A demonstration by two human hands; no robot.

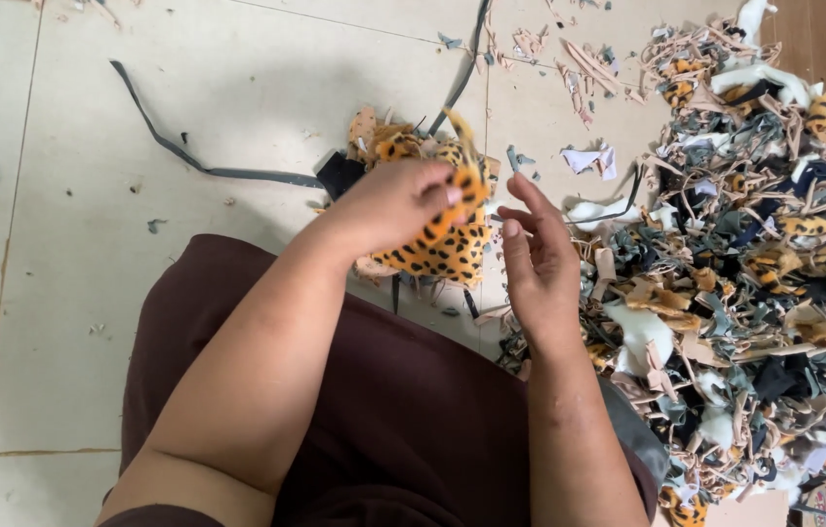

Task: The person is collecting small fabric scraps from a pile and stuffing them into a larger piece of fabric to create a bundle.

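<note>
Fingers point(437, 195) of your left hand point(388, 205) curl shut and pinch a small leopard-print plush scrap point(466, 190), holding it up over a little pile of similar spotted pieces point(437, 254) lying on the tiled floor point(237, 88) just past your knee. Your right hand point(535, 259) hangs beside it with fingers loosely spread, holding nothing, its fingertips near the pinched scrap. To the right of that hand lies a big heap of mixed fabric offcuts point(754, 263). A dark strap point(188, 156) trails across the floor to the left.
</note>
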